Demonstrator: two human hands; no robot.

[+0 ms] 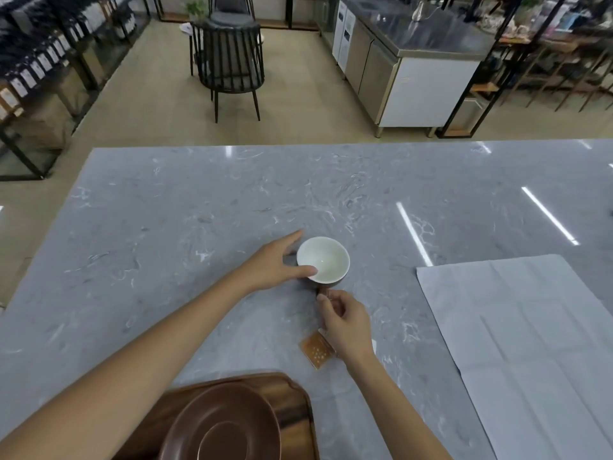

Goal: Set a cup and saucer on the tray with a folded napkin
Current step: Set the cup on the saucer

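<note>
A cup (pixel 326 258), white inside and brown outside, stands upright on the grey marble counter. My left hand (pixel 277 265) cups its left side, thumb on the near rim and fingers spread behind it. Just below the cup, my right hand (pixel 345 322) pinches the brown handle. A brown saucer (pixel 220 423) lies on a wooden tray (pixel 292 398) at the near edge of the counter. A large white napkin (pixel 524 346) lies spread flat on the right, unfolded with creases showing.
A small orange packet (pixel 316 350) lies under my right wrist, between the cup and the tray. The marble counter (pixel 185 227) stretches far and left. Beyond it stand a black chair (pixel 229 61) and a steel cabinet (pixel 404 71).
</note>
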